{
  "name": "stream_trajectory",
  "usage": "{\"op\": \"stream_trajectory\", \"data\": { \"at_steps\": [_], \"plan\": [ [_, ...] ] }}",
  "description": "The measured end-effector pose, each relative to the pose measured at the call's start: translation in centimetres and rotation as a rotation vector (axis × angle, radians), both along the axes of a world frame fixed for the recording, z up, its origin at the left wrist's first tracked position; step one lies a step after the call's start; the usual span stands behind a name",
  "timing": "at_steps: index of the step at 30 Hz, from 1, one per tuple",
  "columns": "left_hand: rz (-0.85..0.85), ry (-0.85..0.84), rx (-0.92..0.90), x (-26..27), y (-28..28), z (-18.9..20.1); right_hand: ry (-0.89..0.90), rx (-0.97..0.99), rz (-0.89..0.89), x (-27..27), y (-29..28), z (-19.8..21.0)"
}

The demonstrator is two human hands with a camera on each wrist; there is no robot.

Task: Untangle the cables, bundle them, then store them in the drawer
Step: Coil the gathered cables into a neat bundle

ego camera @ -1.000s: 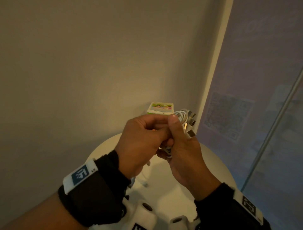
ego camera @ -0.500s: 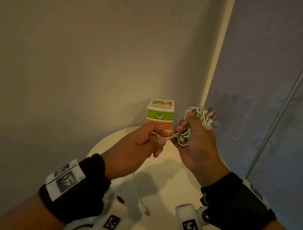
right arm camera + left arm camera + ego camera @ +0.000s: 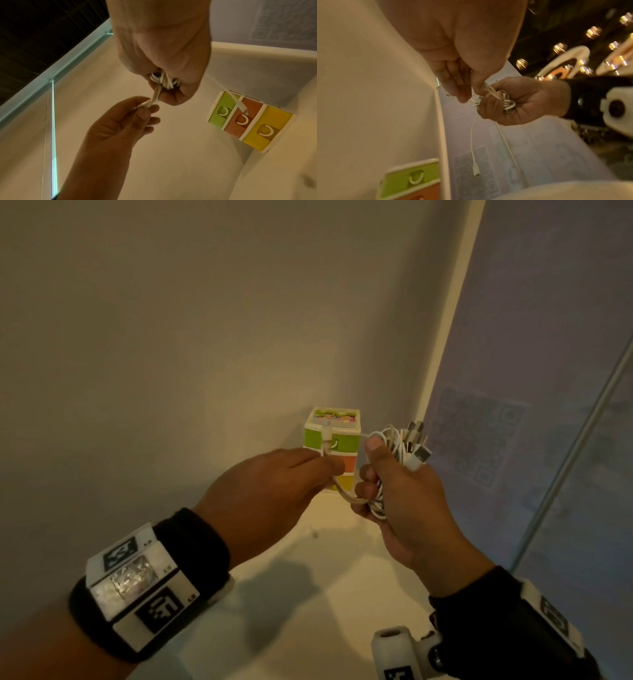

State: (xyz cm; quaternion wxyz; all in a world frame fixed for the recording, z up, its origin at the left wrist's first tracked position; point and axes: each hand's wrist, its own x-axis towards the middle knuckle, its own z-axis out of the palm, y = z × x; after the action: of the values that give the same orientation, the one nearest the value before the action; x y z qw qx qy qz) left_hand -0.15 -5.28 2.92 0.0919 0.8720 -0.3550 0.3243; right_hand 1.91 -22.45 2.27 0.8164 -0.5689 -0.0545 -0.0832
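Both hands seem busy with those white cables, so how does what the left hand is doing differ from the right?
The left hand pinches a single strand between thumb and fingers; the right hand has its fingers curled round the whole coiled bundle. The left holds only cable, with one plug end sticking up above it; several plugs poke from the top of the right. Both hands are raised above the table, in front of the drawers.

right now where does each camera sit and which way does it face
head: on the head, looking down at both hands, left hand, right hand, and the cables.
left wrist: along the left hand toward the right hand.
right wrist: along the right hand toward the drawers.
All three show the cables.
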Motion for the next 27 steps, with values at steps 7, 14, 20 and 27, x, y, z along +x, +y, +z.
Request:
{"op": "stream_trajectory", "data": {
  "at_steps": [7,14,20,27],
  "plan": [
    [-0.073,0.272,-0.573,-0.7,-2.4,-1.1,-0.083,-0.111,-0.055,-0.4,1.4,-1.6],
    [-0.028,0.444,-0.816,-0.9,-2.7,-0.5,-0.149,-0.183,-0.049,-0.5,2.2,-1.7],
    [-0.140,0.507,-0.933,-1.0,-2.7,-0.6,-0.098,-0.124,0.060,-0.6,2.1,-1.6],
    [-0.175,0.562,-0.916,-0.9,-2.3,-1.1,-0.095,0.035,0.182,-0.7,1.5,-1.8]
  ]
}}
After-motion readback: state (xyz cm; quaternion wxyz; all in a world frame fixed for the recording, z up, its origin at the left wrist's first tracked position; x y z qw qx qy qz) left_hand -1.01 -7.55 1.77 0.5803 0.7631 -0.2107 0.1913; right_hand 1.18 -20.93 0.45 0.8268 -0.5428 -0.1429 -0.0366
